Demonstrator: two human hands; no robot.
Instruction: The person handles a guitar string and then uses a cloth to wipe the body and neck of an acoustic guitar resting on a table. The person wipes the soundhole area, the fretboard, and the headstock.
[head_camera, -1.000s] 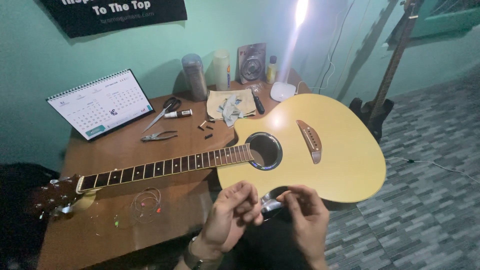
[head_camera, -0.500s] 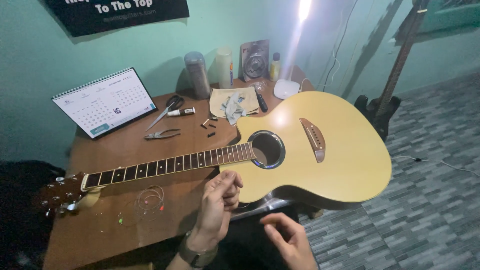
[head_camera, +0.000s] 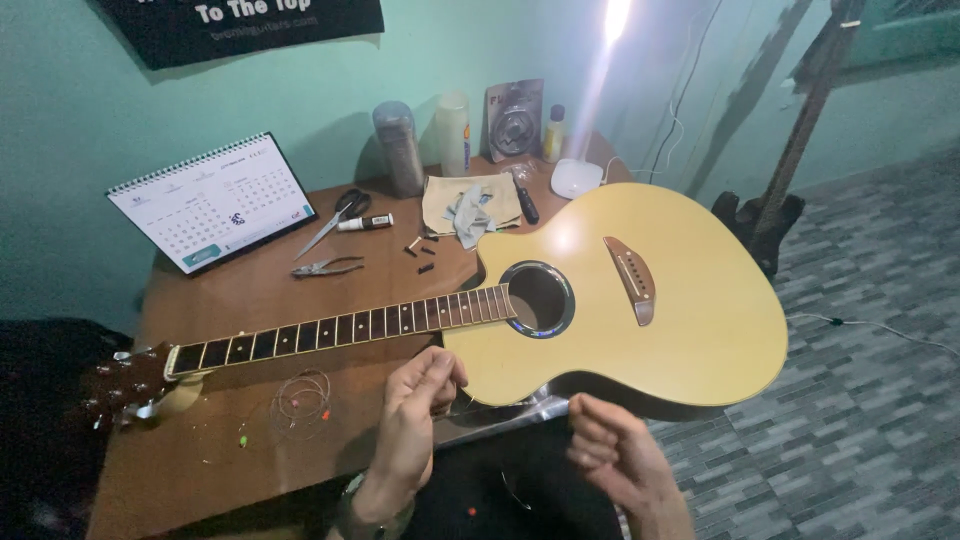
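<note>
A pale yellow acoustic guitar (head_camera: 650, 340) lies flat on the wooden table (head_camera: 240, 300), strings off, its neck (head_camera: 340, 326) pointing left to the headstock (head_camera: 120, 385). My left hand (head_camera: 412, 420) hovers just in front of the guitar's lower edge, fingertips pinched together on a thin guitar string. My right hand (head_camera: 612, 458) is lower and to the right, fingers curled in, apparently on the same string. A faint wire (head_camera: 510, 490) with a small red end hangs between the hands over my dark lap.
Coiled old strings (head_camera: 300, 400) lie on the table by the neck. Behind the guitar are pliers (head_camera: 325, 267), scissors (head_camera: 340, 215), small dark pins (head_camera: 420, 252), a cloth (head_camera: 470, 205), a desk calendar (head_camera: 215, 205), bottles (head_camera: 400, 150) and a lamp base (head_camera: 577, 178). A dark guitar (head_camera: 770, 215) leans at the right.
My hands were together in front of the guitar; they have drawn apart, the left staying near the guitar's edge, the right moving down and right.
</note>
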